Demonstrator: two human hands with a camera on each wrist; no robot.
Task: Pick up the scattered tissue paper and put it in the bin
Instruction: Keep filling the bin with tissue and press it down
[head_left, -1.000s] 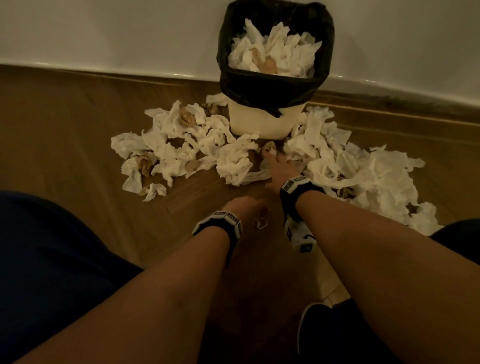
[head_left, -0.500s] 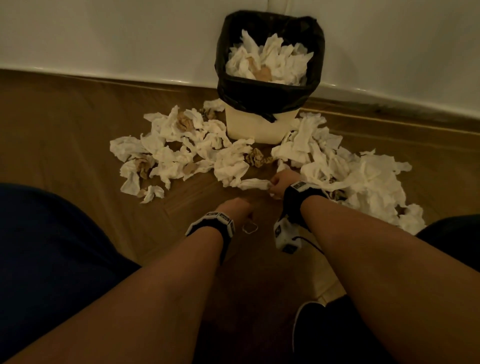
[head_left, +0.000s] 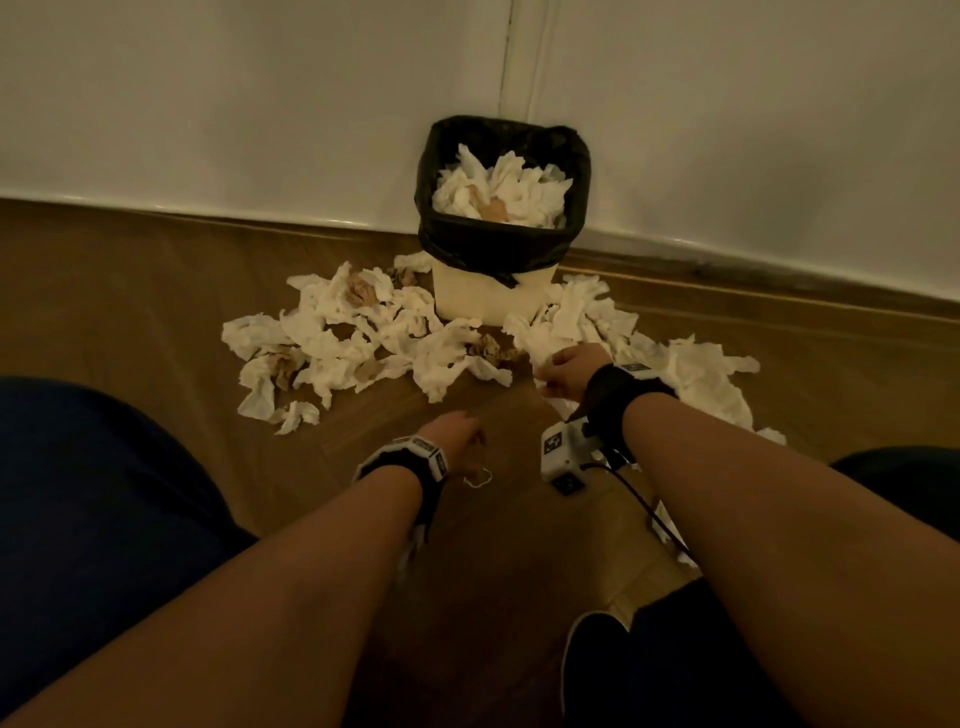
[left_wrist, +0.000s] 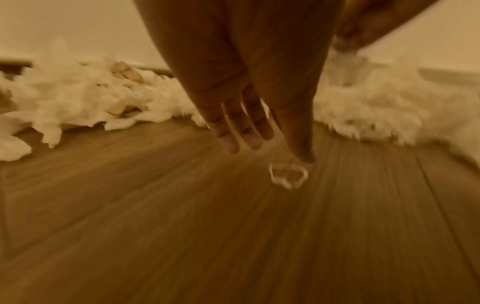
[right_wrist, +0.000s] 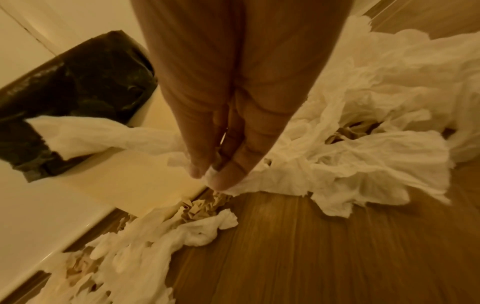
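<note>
A white bin (head_left: 488, 299) with a black liner (head_left: 498, 249) stands against the wall, heaped with tissue. Crumpled white and brown tissue lies on the floor to its left (head_left: 353, 338) and right (head_left: 696, 374). My right hand (head_left: 558, 371) is just in front of the bin's right corner. In the right wrist view that hand (right_wrist: 210, 174) pinches a white tissue (right_wrist: 98, 135) between thumb and fingertips, and a strip of it trails left across the bin (right_wrist: 78, 88). My left hand (head_left: 460, 431) hovers low over bare floor, with straight fingers (left_wrist: 249, 131) holding nothing.
A small pale loop (left_wrist: 288, 174) lies on the wooden floor just under my left fingertips. A white wrist device with a cable (head_left: 563, 457) hangs under my right wrist. My legs in dark clothes (head_left: 93, 519) flank the view. The wall and skirting (head_left: 727, 249) run behind the bin.
My right hand pulled back from the foot of the bin, closed on a tissue and lifted it. The left hand stayed near the small loop. The view drew back.
</note>
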